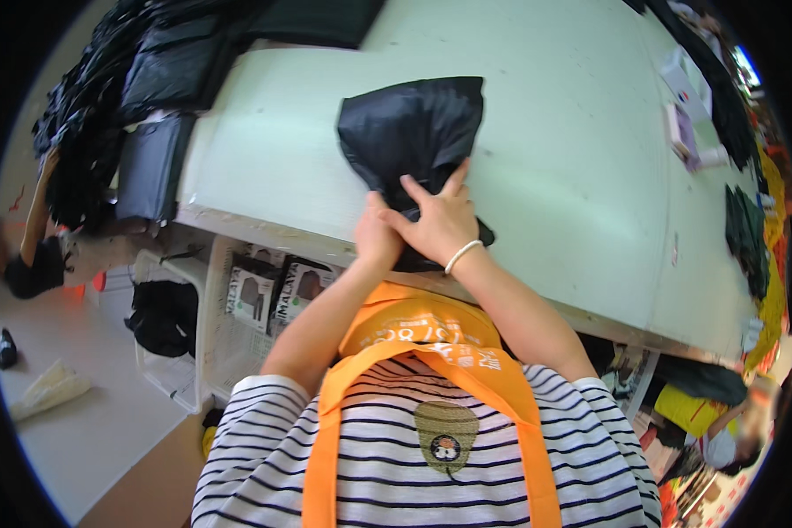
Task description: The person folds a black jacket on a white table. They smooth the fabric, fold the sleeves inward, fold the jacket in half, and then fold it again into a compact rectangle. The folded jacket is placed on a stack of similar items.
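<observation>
1. A pale green table (pixel 546 132) fills the middle of the view; a heap of dark folded fabric (pixel 141 88) is stacked along its far left edge and beyond it; small pale items (pixel 686 123) and another dark garment (pixel 746 233) lie near the right edge, well apart from the hands.
2. Under the table's near edge, a white crate (pixel 194 343) holds flat packets with printed cards (pixel 273 295); a black bag (pixel 163 317) sits just beside them.
3. Another person's arm (pixel 37 211) reaches up at the far left; a further person in yellow (pixel 704 414) is at the lower right.
4. The black cloth bundle (pixel 414 141) lies on the table near its front edge, nothing between it and the hands.
5. The right hand (pixel 440 220), a white band on its wrist, lies on the bundle's near end with fingers spread and pressing down; the left hand (pixel 374 238) sits just beside it, touching it, fingers curled on the cloth's edge; both forearms rise from the lower edge, converging.
</observation>
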{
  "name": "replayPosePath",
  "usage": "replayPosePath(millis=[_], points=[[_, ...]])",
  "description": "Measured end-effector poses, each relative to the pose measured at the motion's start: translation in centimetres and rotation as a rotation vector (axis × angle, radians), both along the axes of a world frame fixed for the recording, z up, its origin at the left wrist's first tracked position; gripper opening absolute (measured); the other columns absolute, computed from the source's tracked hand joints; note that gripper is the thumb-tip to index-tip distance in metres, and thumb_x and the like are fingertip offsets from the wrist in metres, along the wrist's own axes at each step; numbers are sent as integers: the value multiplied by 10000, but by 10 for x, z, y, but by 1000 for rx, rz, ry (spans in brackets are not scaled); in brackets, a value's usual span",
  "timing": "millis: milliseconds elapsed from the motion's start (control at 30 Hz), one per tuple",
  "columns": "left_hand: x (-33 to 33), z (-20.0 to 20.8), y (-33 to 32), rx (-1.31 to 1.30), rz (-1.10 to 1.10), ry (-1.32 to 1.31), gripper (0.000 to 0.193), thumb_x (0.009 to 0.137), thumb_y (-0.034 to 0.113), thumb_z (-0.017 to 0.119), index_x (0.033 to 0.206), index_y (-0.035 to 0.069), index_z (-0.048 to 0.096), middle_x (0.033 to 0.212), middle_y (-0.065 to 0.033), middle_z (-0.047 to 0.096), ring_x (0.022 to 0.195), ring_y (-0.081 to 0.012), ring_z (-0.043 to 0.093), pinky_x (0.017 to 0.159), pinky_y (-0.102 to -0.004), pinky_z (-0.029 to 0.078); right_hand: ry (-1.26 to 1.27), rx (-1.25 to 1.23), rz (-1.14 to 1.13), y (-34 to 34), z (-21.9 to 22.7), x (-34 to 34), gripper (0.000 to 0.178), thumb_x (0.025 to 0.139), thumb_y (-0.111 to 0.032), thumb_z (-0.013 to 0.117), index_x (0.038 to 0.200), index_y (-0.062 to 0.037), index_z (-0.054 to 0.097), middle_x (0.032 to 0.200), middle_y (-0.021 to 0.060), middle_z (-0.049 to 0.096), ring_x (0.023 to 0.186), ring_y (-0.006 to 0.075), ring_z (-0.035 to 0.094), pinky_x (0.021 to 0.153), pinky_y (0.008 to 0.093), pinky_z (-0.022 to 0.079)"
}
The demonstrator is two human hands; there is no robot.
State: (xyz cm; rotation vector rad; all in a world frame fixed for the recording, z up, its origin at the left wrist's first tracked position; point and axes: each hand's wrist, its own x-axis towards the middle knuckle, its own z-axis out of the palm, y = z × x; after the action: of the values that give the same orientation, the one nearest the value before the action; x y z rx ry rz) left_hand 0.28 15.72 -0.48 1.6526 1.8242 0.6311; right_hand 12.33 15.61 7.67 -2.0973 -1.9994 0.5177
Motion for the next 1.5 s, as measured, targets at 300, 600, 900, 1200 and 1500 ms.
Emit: replayPosePath(millis=[300, 600, 900, 1200, 1500], points=[[-38, 1, 13, 228, -448, -532, 607, 772, 90, 626, 1293, -58, 353, 1251, -321, 458, 1132, -475, 454, 979, -454, 382, -598, -345, 159, 97, 4, -78, 988, 554, -686, 723, 1376, -198, 472, 1449, 406, 80, 1144, 416, 466, 967, 415, 373], [-350, -16, 198, 554, 220, 645, 367, 771, 168, 689, 1118, 71, 620, 1280, -129, 547, 1196, -328, 495, 1008, -437, 379, -582, -73, 151, 72, -24, -99, 940, 593, -423, 799, 1358, -29, 421, 1408, 401, 161, 1234, 474, 312, 1061, 486, 235], [-467, -47, 224, 321, 34, 737, 454, 948, 219, 474, 1374, 75, 418, 1437, -152, 389, 1305, -333, 386, 1042, -393, 369, -524, -45, 162, 73, -31, -95, 940, 596, -413, 782, 1359, -10, 410, 1387, 397, 195, 1247, 484, 288, 1076, 493, 213], [-353, 5, 179, 537, -89, 198, 320, 926, 129, 500, 1224, 28, 561, 1301, -179, 528, 1219, -346, 481, 1024, -424, 369, -135, -120, 25, 64, 11, -43, 702, 622, -372, 764, 1234, -76, 589, 1437, 332, 250, 1238, 414, 419, 1034, 395, 362], [-75, -30, 23, 250, -740, 35, 342, 903, 214, 540, 1215, 85, 597, 1438, -171, 375, 1365, -340, 290, 1099, -522, 223, 929, 22, -687, -82, 36, 80, 395, 761, -201, 702, 1008, 100, 636, 969, 110, 660, 874, 182, 621, 804, 301, 485]])
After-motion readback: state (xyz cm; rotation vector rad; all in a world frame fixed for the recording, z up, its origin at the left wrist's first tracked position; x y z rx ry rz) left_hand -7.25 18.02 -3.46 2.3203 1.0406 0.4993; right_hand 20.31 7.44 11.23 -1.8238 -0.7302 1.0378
